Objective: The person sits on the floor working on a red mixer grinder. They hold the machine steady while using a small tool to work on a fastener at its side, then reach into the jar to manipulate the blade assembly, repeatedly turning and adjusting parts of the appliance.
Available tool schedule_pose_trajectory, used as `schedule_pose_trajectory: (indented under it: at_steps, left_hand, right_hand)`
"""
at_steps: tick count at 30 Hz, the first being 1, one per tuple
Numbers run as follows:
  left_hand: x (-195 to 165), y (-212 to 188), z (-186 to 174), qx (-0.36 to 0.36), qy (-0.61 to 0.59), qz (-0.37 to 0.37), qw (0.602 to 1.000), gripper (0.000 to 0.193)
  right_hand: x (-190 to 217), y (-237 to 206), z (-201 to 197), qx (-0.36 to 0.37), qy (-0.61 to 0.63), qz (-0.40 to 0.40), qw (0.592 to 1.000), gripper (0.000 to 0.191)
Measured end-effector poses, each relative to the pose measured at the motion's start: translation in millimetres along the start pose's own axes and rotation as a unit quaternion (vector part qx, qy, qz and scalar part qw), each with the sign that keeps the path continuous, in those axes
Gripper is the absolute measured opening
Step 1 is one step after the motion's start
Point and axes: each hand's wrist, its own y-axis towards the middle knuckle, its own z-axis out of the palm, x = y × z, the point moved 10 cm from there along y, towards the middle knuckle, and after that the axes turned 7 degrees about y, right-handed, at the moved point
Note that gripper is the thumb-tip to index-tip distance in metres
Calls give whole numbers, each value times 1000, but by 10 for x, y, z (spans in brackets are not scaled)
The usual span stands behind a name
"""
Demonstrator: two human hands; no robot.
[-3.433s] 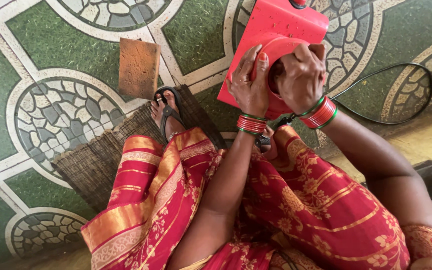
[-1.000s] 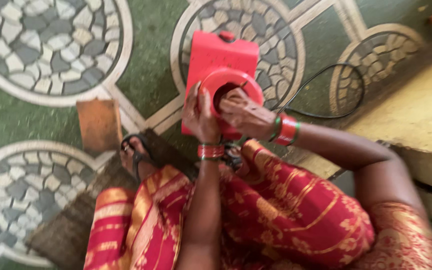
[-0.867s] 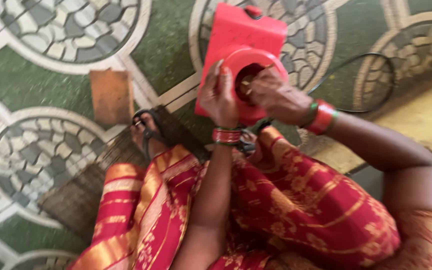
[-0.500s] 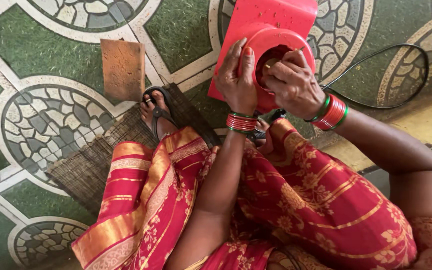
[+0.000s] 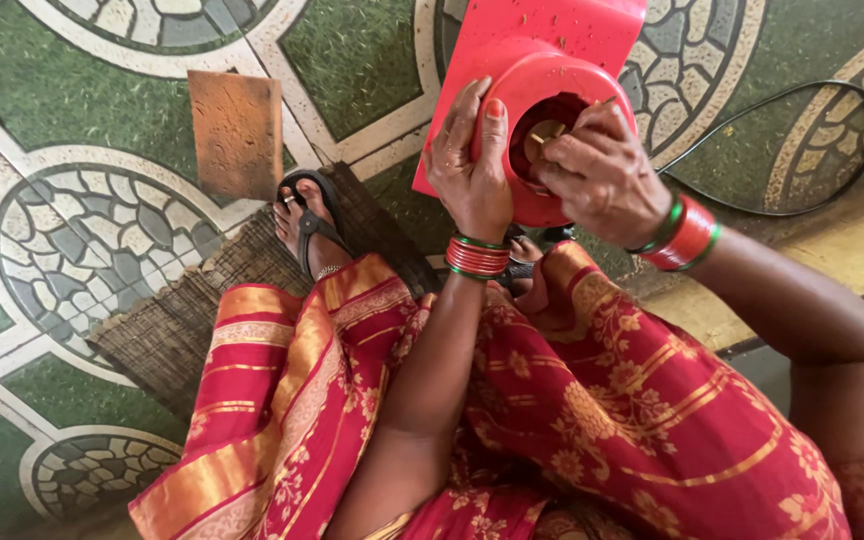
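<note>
Left hand [image 5: 472,175] wraps curled fingers around the rim of the red machine [image 5: 542,95]. Right hand [image 5: 602,175] dips pinched fingertips into its round opening, on a small pale piece [image 5: 549,130].

Brown board [image 5: 236,132] on patterned floor [image 5: 82,230]; woven mat [image 5: 177,325] underfoot; black cable [image 5: 802,150] looped right.
</note>
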Motion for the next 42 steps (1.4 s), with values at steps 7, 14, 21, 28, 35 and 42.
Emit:
schedule_pose_trajectory:
  at_steps: [7, 14, 21, 28, 35, 42]
  left_hand:
    - [-32, -48, -47, 10, 15, 2, 1000, 28]
    - [-48, -89, -113, 18, 7, -12, 1000, 27]
    - [-73, -84, -133, 16, 21, -3, 1000, 28]
    - [-35, -108, -105, 26, 29, -4, 999, 29]
    - [-22, -124, -84, 28, 0, -9, 1000, 30]
    - [-20, -127, -86, 37, -4, -15, 999, 30]
  right_hand:
    - [-39, -79, -131, 83, -15, -15, 996, 35]
    - [111, -24, -49, -39, 0, -42, 998, 25]
    - [72, 11, -111, 62, 16, -108, 992, 14]
    - [-21, 55, -190, 88, -10, -32, 996, 15]
    - [-205, -103, -388, 20, 67, 92, 993, 21]
    - [-244, -96, -349, 25, 96, 120, 988, 24]
